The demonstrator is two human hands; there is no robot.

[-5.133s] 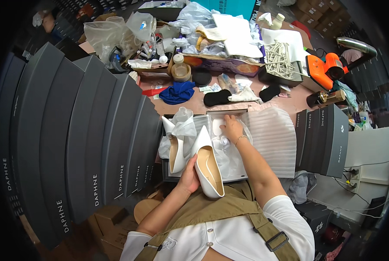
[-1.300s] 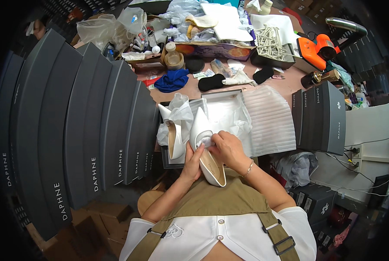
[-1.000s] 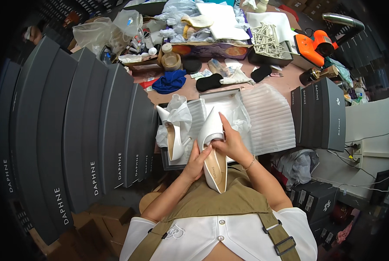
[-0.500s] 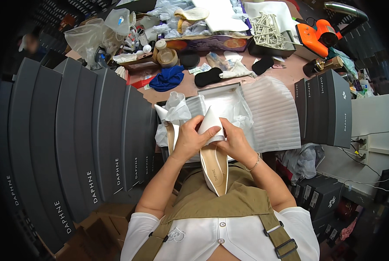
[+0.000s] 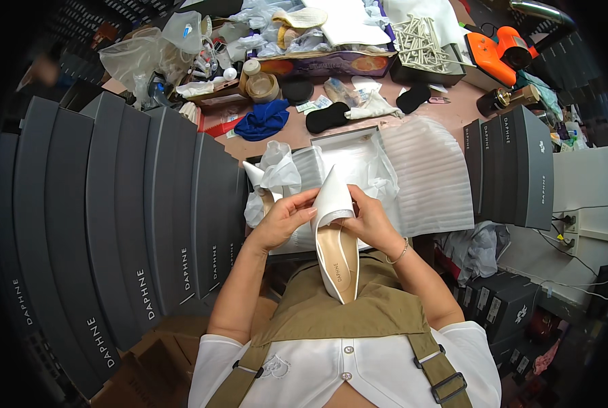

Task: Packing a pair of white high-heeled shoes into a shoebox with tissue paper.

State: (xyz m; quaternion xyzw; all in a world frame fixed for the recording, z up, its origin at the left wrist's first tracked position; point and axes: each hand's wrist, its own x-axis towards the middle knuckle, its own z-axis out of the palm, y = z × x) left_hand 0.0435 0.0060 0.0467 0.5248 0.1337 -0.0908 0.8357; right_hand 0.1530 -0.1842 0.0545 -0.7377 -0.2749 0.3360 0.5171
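Observation:
A white pointed-toe shoe (image 5: pixel 332 194) with a beige insole is held upright between my hands, toe pointing away from me and heel end against my olive apron (image 5: pixel 338 319). My right hand (image 5: pixel 370 219) grips its right side, the thumb at the edge of the opening. On the other side my left hand (image 5: pixel 281 221) presses its fingertips to the shoe's left edge. A second white shoe (image 5: pixel 253 173) lies to the left, partly covered by crumpled white tissue (image 5: pixel 278 166). Behind the held shoe stands an open shoebox (image 5: pixel 345 139) lined with white paper.
Dark grey shoeboxes (image 5: pixel 161 204) stand in a row at the left, more boxes (image 5: pixel 515 170) at the right. Ribbed white foam sheet (image 5: pixel 430 177) lies beside the open box. Farther back are a blue cloth (image 5: pixel 262 121), black pads (image 5: pixel 327 118), a bottle (image 5: pixel 253 70) and an orange tool (image 5: pixel 489 60).
My left hand has slid down and left off the toe, its thumb now at the shoe's side. More of the toe's upper and the opening shows. The right hand stays on the shoe.

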